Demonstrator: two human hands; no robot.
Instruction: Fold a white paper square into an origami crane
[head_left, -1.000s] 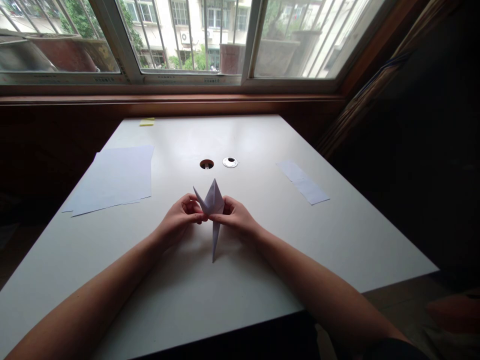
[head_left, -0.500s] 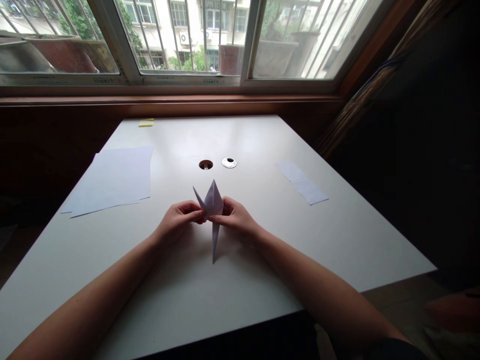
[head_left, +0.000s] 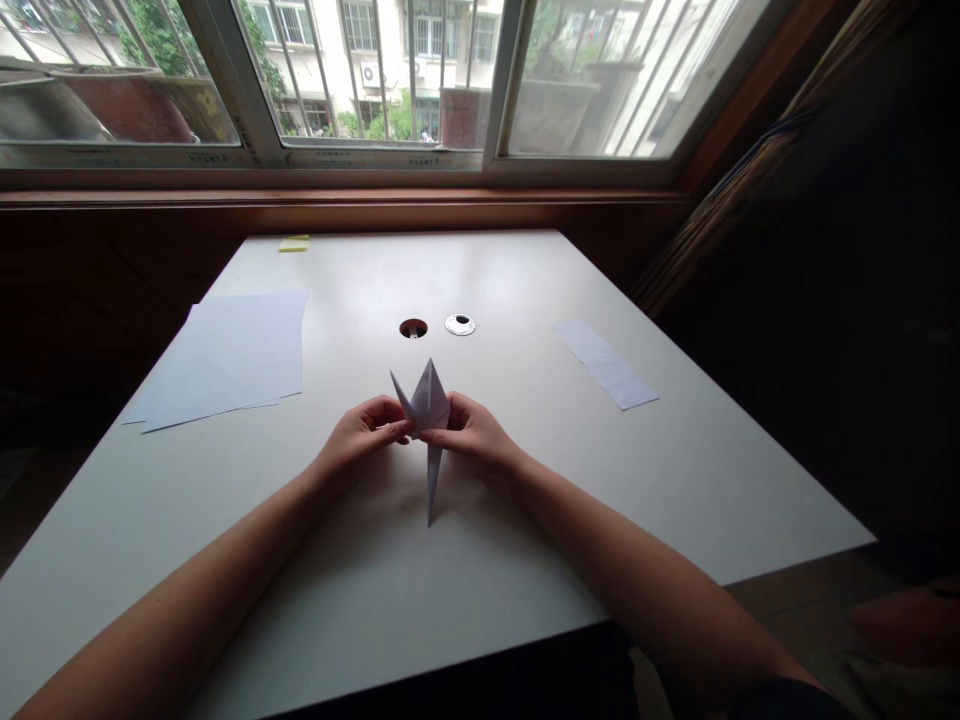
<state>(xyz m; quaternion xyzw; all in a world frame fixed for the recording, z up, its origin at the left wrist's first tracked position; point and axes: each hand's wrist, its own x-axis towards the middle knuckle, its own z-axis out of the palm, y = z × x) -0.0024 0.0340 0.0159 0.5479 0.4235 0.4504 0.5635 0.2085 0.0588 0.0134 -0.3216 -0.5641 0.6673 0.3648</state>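
Observation:
A folded white paper origami piece [head_left: 431,400] is held between my two hands, over the near middle of the table. One narrow point slants up to the left, a wider diamond-shaped flap rises in the centre, and a long thin point hangs down toward me. My left hand [head_left: 375,425] pinches its lower left side, at the base of the slanting point. With thumb in front and fingers behind, my right hand [head_left: 471,428] grips the right side. The fingertips behind the paper are partly hidden.
Sheets of white paper [head_left: 232,360] lie on the white table [head_left: 360,620] at the left. A paper strip [head_left: 606,365] rests at the right. Beyond my hands are a round cable hole [head_left: 413,328] and its cover [head_left: 460,325]. A yellow pad [head_left: 293,243] sits near the window.
The view has shifted very slightly. Both hands keep the same grip on the origami piece, and its shape looks nearly unchanged.

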